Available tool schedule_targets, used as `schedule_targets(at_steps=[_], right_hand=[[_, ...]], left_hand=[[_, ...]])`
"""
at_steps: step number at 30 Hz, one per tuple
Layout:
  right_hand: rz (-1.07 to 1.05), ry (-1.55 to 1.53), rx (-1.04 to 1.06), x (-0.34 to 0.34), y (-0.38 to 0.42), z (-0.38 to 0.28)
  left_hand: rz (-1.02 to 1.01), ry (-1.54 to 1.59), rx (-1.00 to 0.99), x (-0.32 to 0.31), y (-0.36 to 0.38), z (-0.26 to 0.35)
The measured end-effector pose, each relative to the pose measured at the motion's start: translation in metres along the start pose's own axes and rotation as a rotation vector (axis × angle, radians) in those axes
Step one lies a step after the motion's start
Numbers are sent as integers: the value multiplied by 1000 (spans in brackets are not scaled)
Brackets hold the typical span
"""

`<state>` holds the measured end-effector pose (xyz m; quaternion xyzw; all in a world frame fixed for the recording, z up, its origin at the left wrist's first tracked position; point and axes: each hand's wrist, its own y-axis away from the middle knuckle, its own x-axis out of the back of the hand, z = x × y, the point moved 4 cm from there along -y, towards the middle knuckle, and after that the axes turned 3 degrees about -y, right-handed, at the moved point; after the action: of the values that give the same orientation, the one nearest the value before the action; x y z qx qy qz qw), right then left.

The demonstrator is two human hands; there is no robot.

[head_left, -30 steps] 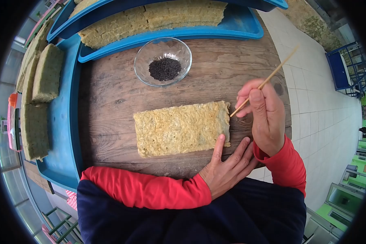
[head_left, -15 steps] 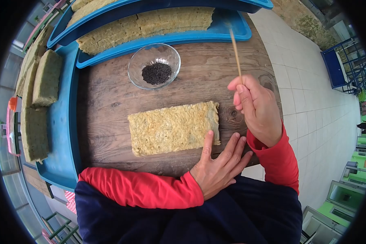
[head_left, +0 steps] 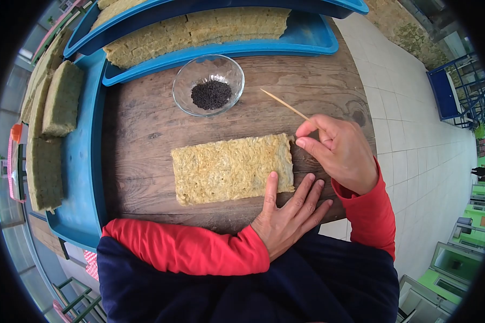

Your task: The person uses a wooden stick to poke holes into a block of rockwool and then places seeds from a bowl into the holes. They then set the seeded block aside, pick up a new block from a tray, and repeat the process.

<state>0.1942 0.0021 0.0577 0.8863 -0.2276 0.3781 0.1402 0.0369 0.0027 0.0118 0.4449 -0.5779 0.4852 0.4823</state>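
A yellowish fibrous slab, looking like rockwool (head_left: 226,169), lies flat on the wooden table in front of me. My left hand (head_left: 291,215) is open with fingers spread; its index fingertip rests on the slab's lower right part, while the other fingers lie on the wood beside it. Just beyond the slab's right end, my right hand (head_left: 342,153) is closed on a thin wooden skewer (head_left: 284,103). Its pointed end angles up and left towards a clear glass bowl (head_left: 179,91). Small black seeds (head_left: 211,95) lie in a heap inside the bowl.
Blue trays (head_left: 86,177) stand along the left side and the far edge of the wooden table (head_left: 140,124), one stacked over another at the back. Thick rockwool blocks (head_left: 62,102) fill parts of them. A tiled floor (head_left: 399,124) stretches off to the right.
My right hand has turned, swinging the skewer from nearly upright to a leftward slant, its tip now nearer the bowl. My left hand stays at the slab with little change.
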Motion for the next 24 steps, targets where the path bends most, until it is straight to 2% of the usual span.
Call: schedule_targets(at_steps=[7,9,10,11,13,14,16,20,21,23,24], right_hand=[[-104,18,58,-9,0,-1],[267,-285,121,5,1,1],[322,-360,118,11,3,3],[319,-357,119,12,4,6],[286,-453,363,14,4,4],[280,-452,366,14,7,2],[29,-636,114,1,14,3],[39,-719,199,-16,10,-12],[34,-717,196,-13,9,-10],[71,-338,476,-6,8,-19],[65,-336,476,-8,8,-20]], left_hand=[[-6,12,-3,-1,0,1],[3,19,8,-2,0,1],[12,27,11,-2,0,2],[14,30,14,-3,1,2],[29,32,21,-3,1,2],[31,33,28,-3,1,2],[35,27,24,-3,1,2],[57,60,48,-5,0,3],[54,55,42,-4,0,2],[55,53,42,-3,0,2],[62,40,51,-3,0,3]])
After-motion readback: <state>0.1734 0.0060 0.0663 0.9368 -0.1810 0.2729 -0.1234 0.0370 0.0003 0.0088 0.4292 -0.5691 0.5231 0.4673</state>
